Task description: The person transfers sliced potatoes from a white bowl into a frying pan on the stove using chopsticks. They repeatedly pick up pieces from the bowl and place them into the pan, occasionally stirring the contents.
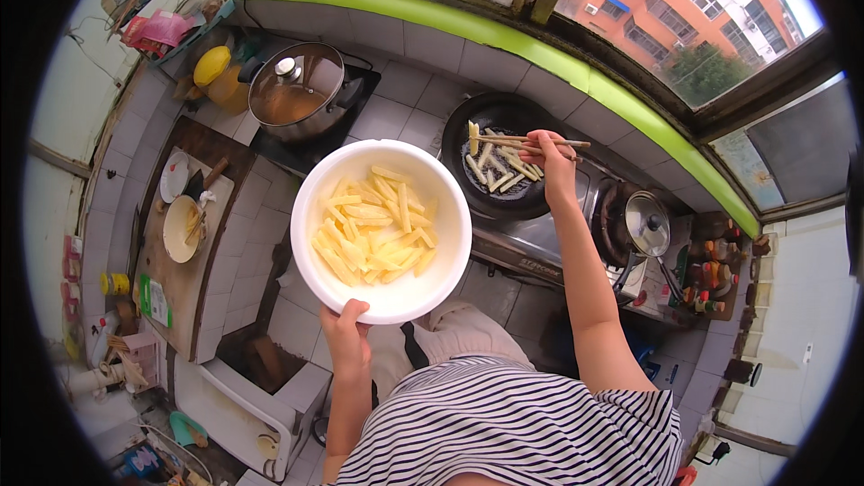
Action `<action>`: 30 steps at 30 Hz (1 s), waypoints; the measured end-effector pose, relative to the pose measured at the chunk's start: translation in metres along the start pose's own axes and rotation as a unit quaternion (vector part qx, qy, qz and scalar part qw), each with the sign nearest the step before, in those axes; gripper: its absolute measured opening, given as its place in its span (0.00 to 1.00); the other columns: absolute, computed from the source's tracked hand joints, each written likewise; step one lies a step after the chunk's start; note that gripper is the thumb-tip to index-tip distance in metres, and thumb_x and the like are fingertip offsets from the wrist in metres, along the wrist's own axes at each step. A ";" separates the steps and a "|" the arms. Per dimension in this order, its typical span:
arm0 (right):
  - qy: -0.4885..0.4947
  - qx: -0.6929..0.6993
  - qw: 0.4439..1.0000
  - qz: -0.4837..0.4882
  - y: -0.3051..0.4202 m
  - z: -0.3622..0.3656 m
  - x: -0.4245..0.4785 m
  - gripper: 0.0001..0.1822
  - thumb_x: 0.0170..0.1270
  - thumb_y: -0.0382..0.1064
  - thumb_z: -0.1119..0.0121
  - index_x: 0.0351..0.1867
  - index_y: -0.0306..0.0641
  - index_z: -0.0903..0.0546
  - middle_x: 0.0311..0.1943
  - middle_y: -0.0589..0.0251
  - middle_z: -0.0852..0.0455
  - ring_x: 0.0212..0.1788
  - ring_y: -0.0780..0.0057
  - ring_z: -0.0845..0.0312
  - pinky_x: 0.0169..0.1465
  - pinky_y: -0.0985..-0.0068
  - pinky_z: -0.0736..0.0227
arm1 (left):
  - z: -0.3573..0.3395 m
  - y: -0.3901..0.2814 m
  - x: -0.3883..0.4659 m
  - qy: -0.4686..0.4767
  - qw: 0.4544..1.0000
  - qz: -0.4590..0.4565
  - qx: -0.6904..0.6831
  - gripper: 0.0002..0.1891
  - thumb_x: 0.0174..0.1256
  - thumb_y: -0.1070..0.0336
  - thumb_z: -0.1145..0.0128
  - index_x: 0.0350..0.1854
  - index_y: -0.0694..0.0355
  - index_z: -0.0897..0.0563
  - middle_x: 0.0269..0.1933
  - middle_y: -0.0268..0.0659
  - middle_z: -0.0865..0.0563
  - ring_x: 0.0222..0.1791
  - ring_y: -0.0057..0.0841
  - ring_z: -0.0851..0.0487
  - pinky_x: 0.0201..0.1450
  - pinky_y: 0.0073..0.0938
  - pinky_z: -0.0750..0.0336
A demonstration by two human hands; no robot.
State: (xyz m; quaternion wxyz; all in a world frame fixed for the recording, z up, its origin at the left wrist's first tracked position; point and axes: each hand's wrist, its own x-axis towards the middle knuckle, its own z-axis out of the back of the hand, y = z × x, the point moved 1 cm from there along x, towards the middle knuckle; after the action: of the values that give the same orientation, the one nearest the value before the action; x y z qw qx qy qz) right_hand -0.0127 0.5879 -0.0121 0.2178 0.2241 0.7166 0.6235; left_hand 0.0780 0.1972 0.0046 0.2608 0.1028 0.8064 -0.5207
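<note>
My left hand point(347, 337) grips the near rim of a white plastic bowl point(385, 307), its thumb over the edge. Cut potato sticks point(374, 226), pale and floury-looking, lie in the bowl. With my right hand point(550, 165) I hold a pair of wooden chopsticks point(503, 140) over a black frying pan point(486, 206) on the gas stove. The tips of the chopsticks are at an upright potato stick point(474, 138) at the pan's left. More potato sticks point(511, 169) lie in bubbling oil in the pan.
A lidded steel pot point(297, 94) stands on a black cooktop at the back left. Right of the pan are a small lidded pan point(646, 223) and seasoning bottles point(715, 270). A wooden counter point(182, 310) at left holds a cream bowl point(179, 246) and a cleaver. A sink point(229, 412) lies lower left.
</note>
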 end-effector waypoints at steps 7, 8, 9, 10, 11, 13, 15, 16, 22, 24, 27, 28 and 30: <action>-0.029 0.032 0.998 -0.052 -0.056 -0.016 0.033 0.13 0.71 0.38 0.47 0.41 0.29 0.17 0.32 0.54 0.13 0.28 0.72 0.16 0.34 0.79 0.18 | 0.007 -0.001 -0.003 -0.007 1.000 -0.013 -0.008 0.30 0.46 0.76 0.45 0.59 0.72 0.31 0.51 0.45 0.22 0.47 0.35 0.18 0.43 0.32 0.17; -0.016 0.003 0.999 -0.050 -0.059 -0.017 0.035 0.13 0.72 0.39 0.47 0.42 0.30 0.18 0.33 0.54 0.14 0.29 0.72 0.16 0.35 0.79 0.18 | 0.009 -0.001 -0.002 -0.004 1.000 -0.015 -0.010 0.31 0.46 0.76 0.45 0.59 0.72 0.31 0.51 0.45 0.22 0.47 0.35 0.18 0.44 0.32 0.17; -0.003 -0.025 0.999 -0.048 -0.061 -0.017 0.037 0.13 0.72 0.39 0.48 0.43 0.30 0.18 0.35 0.54 0.14 0.30 0.72 0.15 0.37 0.79 0.18 | 0.009 -0.001 -0.002 -0.001 1.000 -0.017 -0.011 0.31 0.46 0.76 0.45 0.59 0.73 0.31 0.51 0.45 0.22 0.47 0.35 0.18 0.44 0.32 0.17; 0.009 -0.053 0.998 -0.046 -0.063 -0.016 0.038 0.13 0.72 0.39 0.48 0.44 0.30 0.18 0.36 0.54 0.14 0.31 0.72 0.15 0.38 0.79 0.18 | 0.008 -0.002 -0.003 -0.001 1.000 -0.014 -0.019 0.30 0.46 0.77 0.45 0.58 0.73 0.31 0.51 0.45 0.22 0.46 0.34 0.18 0.43 0.30 0.18; 0.016 -0.058 0.997 -0.041 -0.063 -0.018 0.038 0.13 0.72 0.40 0.47 0.44 0.30 0.18 0.35 0.56 0.14 0.31 0.74 0.16 0.37 0.80 0.19 | 0.005 -0.006 -0.006 -0.003 1.000 -0.011 -0.029 0.30 0.46 0.78 0.45 0.58 0.73 0.31 0.50 0.45 0.22 0.45 0.33 0.18 0.43 0.28 0.19; 0.034 -0.066 0.997 -0.019 -0.058 -0.018 0.036 0.13 0.72 0.40 0.47 0.43 0.30 0.18 0.34 0.57 0.14 0.31 0.75 0.16 0.38 0.80 0.19 | 0.004 -0.008 -0.007 -0.006 0.999 -0.007 -0.037 0.30 0.46 0.79 0.45 0.57 0.74 0.31 0.50 0.44 0.22 0.45 0.31 0.18 0.42 0.25 0.20; 0.045 -0.065 0.997 -0.007 -0.050 -0.021 0.032 0.13 0.71 0.39 0.47 0.42 0.30 0.17 0.33 0.58 0.14 0.30 0.76 0.16 0.37 0.81 0.19 | 0.007 -0.007 -0.006 -0.011 0.999 -0.006 -0.036 0.30 0.46 0.79 0.45 0.58 0.74 0.31 0.50 0.45 0.22 0.45 0.31 0.19 0.42 0.25 0.20; 0.045 -0.060 0.997 -0.006 -0.045 -0.023 0.029 0.12 0.71 0.38 0.46 0.41 0.30 0.17 0.32 0.59 0.14 0.29 0.77 0.17 0.36 0.81 0.20 | 0.010 -0.006 -0.004 -0.008 1.000 -0.010 -0.029 0.31 0.46 0.78 0.45 0.59 0.73 0.32 0.51 0.45 0.22 0.46 0.33 0.18 0.43 0.27 0.19; 0.025 -0.133 0.990 0.048 -0.042 -0.023 0.023 0.13 0.71 0.38 0.45 0.39 0.30 0.16 0.30 0.60 0.13 0.30 0.79 0.16 0.35 0.83 0.21 | 0.012 -0.006 -0.003 -0.004 1.000 -0.016 -0.019 0.32 0.46 0.77 0.45 0.60 0.73 0.32 0.52 0.46 0.22 0.47 0.34 0.18 0.44 0.30 0.18; 0.029 -0.162 0.984 0.064 -0.045 -0.025 0.021 0.13 0.71 0.39 0.45 0.39 0.29 0.16 0.30 0.61 0.13 0.29 0.80 0.16 0.35 0.83 0.22 | 0.008 -0.010 -0.006 -0.012 0.999 -0.013 -0.029 0.31 0.46 0.78 0.45 0.59 0.74 0.32 0.51 0.44 0.22 0.46 0.31 0.19 0.43 0.25 0.20; 0.050 -0.161 0.983 0.075 -0.050 -0.027 0.020 0.13 0.70 0.39 0.45 0.38 0.29 0.16 0.29 0.62 0.13 0.28 0.80 0.17 0.34 0.83 0.22 | 0.008 -0.011 -0.008 -0.012 1.000 -0.009 -0.026 0.31 0.46 0.78 0.45 0.59 0.73 0.32 0.51 0.44 0.22 0.45 0.31 0.18 0.43 0.25 0.20; 0.049 -0.175 0.981 0.072 -0.051 -0.025 0.019 0.13 0.70 0.38 0.45 0.37 0.28 0.16 0.28 0.62 0.13 0.27 0.80 0.17 0.33 0.82 0.22 | 0.009 -0.011 -0.009 -0.010 1.000 -0.009 -0.025 0.31 0.46 0.78 0.45 0.59 0.73 0.31 0.51 0.44 0.22 0.45 0.31 0.18 0.42 0.25 0.20; 0.050 -0.201 0.976 0.064 -0.046 -0.027 0.013 0.13 0.70 0.38 0.46 0.36 0.28 0.17 0.27 0.61 0.14 0.27 0.80 0.17 0.33 0.82 0.23 | 0.010 -0.010 -0.010 -0.007 1.000 -0.011 -0.025 0.31 0.46 0.78 0.45 0.59 0.73 0.31 0.51 0.44 0.22 0.45 0.31 0.18 0.42 0.25 0.19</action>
State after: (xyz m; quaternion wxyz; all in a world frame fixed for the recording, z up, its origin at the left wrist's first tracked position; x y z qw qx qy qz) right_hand -0.0417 0.5684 -0.0549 0.1818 0.1899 0.5705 0.7781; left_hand 0.0848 0.1844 0.0145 0.2630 0.0833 0.8186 -0.5037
